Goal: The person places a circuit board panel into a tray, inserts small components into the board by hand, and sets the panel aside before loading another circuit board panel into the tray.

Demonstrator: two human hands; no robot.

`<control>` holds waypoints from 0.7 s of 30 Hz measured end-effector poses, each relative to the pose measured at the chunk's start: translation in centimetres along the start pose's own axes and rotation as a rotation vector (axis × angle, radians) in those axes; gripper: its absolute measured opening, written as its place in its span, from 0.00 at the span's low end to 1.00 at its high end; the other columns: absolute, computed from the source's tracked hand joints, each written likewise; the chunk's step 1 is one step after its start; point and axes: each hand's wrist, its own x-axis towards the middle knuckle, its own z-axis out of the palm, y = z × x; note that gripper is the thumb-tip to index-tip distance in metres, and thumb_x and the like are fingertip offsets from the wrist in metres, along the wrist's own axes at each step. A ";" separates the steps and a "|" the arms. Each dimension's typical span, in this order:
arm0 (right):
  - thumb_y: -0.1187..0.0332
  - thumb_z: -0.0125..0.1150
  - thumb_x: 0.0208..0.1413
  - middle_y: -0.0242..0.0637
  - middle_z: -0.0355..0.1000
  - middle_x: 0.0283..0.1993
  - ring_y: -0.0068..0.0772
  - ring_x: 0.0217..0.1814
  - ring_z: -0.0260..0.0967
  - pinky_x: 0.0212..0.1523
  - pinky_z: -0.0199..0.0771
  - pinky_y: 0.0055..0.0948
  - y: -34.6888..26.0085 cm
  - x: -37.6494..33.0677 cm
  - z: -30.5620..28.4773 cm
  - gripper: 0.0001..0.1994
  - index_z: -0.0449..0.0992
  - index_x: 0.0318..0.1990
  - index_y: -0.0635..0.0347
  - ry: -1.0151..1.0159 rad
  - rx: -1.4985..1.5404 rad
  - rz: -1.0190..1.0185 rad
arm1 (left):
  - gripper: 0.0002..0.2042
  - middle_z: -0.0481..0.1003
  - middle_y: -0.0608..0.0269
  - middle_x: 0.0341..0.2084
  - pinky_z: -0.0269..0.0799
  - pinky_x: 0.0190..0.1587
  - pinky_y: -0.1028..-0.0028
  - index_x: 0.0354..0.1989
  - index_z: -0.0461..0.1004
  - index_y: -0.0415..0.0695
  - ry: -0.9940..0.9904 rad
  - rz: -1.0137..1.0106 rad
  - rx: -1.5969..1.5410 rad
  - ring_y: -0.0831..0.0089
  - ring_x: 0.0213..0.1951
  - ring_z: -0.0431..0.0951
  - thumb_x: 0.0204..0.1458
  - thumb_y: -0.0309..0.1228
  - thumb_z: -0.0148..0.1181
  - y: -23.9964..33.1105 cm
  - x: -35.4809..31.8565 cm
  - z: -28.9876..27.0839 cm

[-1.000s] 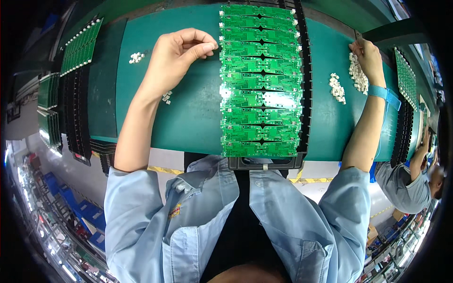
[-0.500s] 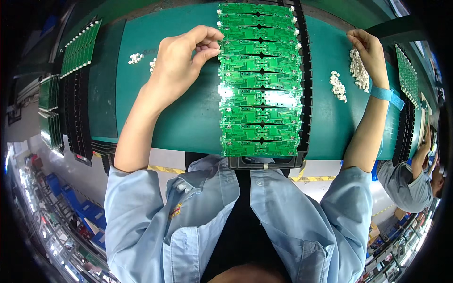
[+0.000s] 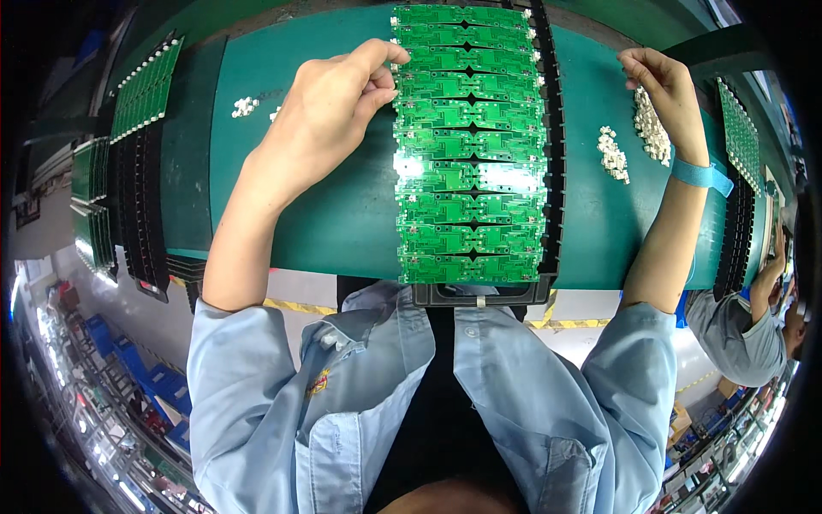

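The boards (image 3: 437,146), thin green glossy strips with notched midlines, form a column at centre frame, over a black ribbed rack (image 3: 554,171). The left hand (image 3: 330,107), upper centre-left, is curled, index and thumb tips at the column's upper left edge; whether they grip a part cannot be told. The right hand (image 3: 668,90), upper right, has thumb and index drawn together; their content cannot be told. Small white blocky connectors lie near it in two piles (image 3: 632,141) on the smooth green table (image 3: 342,223). A blue fabric strap (image 3: 698,174) rings the right wrist. Board print is too small to read.
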 end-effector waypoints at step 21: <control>0.69 0.59 0.53 0.33 0.70 0.25 0.19 0.24 0.66 0.27 0.67 0.14 -3.2 0.1 3.0 0.08 0.76 0.34 0.66 -0.187 0.243 -0.049 | 0.14 0.74 0.61 0.22 0.66 0.26 0.72 0.38 0.70 0.37 0.006 0.060 0.093 0.68 0.22 0.71 0.41 0.17 0.57 0.2 -0.3 -0.2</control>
